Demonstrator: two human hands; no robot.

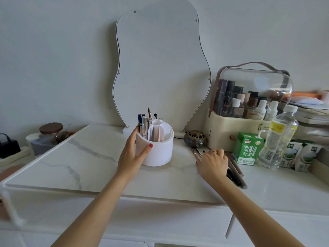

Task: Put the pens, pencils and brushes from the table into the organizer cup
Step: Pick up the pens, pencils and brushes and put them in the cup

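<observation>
While cupping the smooth round white organizer cup (156, 148) with left hand (132, 154) fingers spread; lying palm-down at three o'clock, right hand (212, 164) fingers pressing together on slim pencils and brushes (235, 172).

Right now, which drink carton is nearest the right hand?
The green carton, with a straw, stands just right of the right hand; the white cartons sit farther right, beyond the bottle.
</observation>
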